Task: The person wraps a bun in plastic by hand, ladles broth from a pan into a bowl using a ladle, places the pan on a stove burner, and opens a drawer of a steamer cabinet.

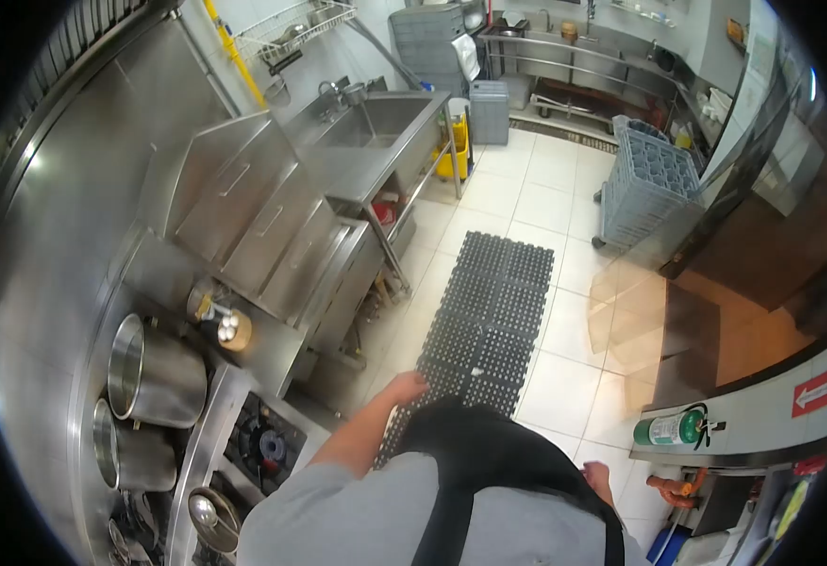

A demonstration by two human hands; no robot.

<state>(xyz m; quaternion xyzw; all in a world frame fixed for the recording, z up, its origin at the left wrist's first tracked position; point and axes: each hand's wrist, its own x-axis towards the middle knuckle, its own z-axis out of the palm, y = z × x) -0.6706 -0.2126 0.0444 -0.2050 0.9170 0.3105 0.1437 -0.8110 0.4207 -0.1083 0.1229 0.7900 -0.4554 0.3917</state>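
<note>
My left hand (404, 388) hangs beside the black apron (451, 436), over the near left edge of the black rubber mat (489, 311). Its fingers look curled, but what they hold, if anything, is too small to tell. On the other side of my body, my right hand (598, 476) shows only in part past the apron, above the white floor tiles (564, 377). Its fingers are hard to make out. Neither hand visibly touches any equipment.
Left: a stove (267, 443), large steel pots (157, 373) and a sink (380, 123). Ahead: a grey bin (489, 111) and a yellow bucket (453, 160). Right: wheeled grey dish racks (644, 193) and a green extinguisher (668, 428) on a low wall.
</note>
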